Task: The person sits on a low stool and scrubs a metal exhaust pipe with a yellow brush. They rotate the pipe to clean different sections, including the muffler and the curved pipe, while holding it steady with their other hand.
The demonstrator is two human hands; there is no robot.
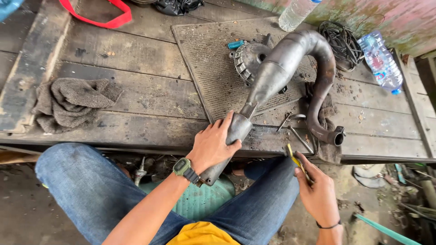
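Note:
My left hand [213, 144] grips the narrow tail end of a large grey metal exhaust pipe [277, 68], which lies across a ribbed rubber mat [206, 59] on a worn wooden platform [136, 90]. The pipe swells in the middle, bends round at the far end and curls back to an open flanged mouth [337, 136] at the right. My right hand [318, 193] holds a thin yellow-handled tool [296, 159] near the platform's front edge, apart from the pipe. A green watch sits on my left wrist.
A grey rag [68, 102] lies at the left. A round metal engine part [247, 59] sits behind the pipe. Loose metal rods [299, 136] lie by the front edge. Two plastic bottles [380, 61], a black cable coil [343, 43] and a red strap [97, 18] are at the back.

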